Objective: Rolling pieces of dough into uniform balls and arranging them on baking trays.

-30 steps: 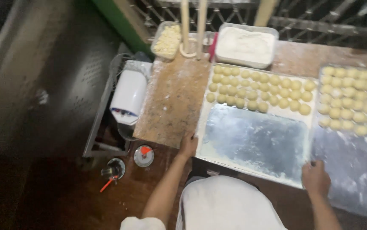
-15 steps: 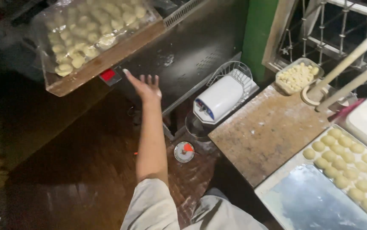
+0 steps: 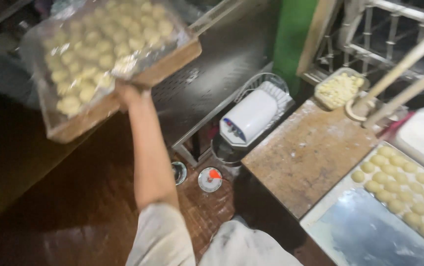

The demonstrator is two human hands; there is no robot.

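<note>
Closest to me, at the bottom of the view, sits my own white-clad body, and just to its right a metal tray point(image 3: 369, 231) lies on the desk point(image 3: 310, 152) with rows of pale dough balls point(image 3: 399, 182) along its far side and a bare floured stretch nearer me. Down on the brown tiled floor point(image 3: 89, 207) stand two small round containers, one with a red lid point(image 3: 210, 179). My left arm runs up from the sleeve, and my left hand point(image 3: 125, 92) presses against the lower edge of a wooden tray point(image 3: 172, 64) held high and tilted; its fingers are hidden by the tray, so whether they curl round the edge I cannot tell. That tray is filled with dough balls under a sheet of clear plastic point(image 3: 103, 44). My right hand is out of view. I judge the step in hand to be taking or steadying this loaded tray aloft, and the next move calls for a firm two-sided hold and keeping it level so nothing slides. Farther off, a white mixer point(image 3: 251, 116) stands beside the desk, then a container of pale pieces point(image 3: 340, 88), two wooden rolling pins point(image 3: 394, 79) and a window grille point(image 3: 369, 29).
</note>
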